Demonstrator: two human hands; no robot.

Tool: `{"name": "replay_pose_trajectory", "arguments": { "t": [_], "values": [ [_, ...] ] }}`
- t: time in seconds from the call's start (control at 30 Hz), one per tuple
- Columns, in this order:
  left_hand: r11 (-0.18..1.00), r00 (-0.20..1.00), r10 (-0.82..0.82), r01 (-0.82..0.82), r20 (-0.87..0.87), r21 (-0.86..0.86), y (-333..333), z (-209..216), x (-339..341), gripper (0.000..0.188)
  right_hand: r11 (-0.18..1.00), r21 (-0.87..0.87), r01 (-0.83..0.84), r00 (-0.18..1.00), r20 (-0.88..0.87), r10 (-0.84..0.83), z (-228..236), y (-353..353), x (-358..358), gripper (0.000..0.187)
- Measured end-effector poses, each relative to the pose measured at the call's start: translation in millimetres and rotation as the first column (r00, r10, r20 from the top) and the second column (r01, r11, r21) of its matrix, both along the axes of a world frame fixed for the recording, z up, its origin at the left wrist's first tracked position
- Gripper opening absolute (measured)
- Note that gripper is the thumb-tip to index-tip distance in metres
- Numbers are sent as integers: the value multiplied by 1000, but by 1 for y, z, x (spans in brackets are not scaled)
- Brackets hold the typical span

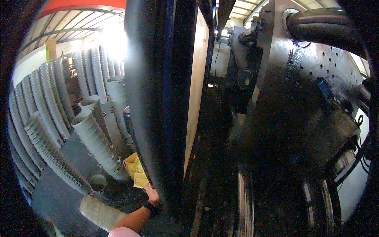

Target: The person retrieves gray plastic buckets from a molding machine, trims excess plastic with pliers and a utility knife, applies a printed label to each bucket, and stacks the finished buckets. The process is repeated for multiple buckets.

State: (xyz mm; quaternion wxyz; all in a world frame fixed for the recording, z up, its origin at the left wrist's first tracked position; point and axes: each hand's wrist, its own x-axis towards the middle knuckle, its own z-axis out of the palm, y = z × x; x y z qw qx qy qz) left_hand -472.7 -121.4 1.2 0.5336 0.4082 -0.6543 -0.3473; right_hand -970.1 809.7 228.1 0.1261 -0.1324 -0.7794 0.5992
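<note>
My left hand (151, 194) is low in the view, closed against the left edge of a tall dark panel (164, 118). Some of its fingers are hidden by that edge. A dark band (150, 207) circles the wrist, and a pale pink sleeve (123, 232) shows below the bare forearm. Just beyond the hand stands a cardboard box (129, 160) with several yellow pieces (139, 179) in it. My right hand is out of view.
Right of the panel is a large machine with a drilled metal plate (316, 59), a thick pipe (323, 23) and shiny bars (245, 201). Stacks of ribbed grey round parts (92, 132) stand on the floor at left. A translucent wrapped roll (100, 211) lies beside my forearm.
</note>
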Motion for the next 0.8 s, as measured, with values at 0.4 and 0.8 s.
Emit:
{"name": "replay_pose_trajectory", "arguments": {
  "t": [0.4,0.8],
  "values": [
    [971,943,-118,175,-311,163,-7,25,-22,22,483,-791,-375,913,-224,342,-71,123,-33,66],
    [968,949,-121,177,-290,177,19,71,-22,22,977,-209,-52,980,-197,10,-29,15,3,57]
  ]
}}
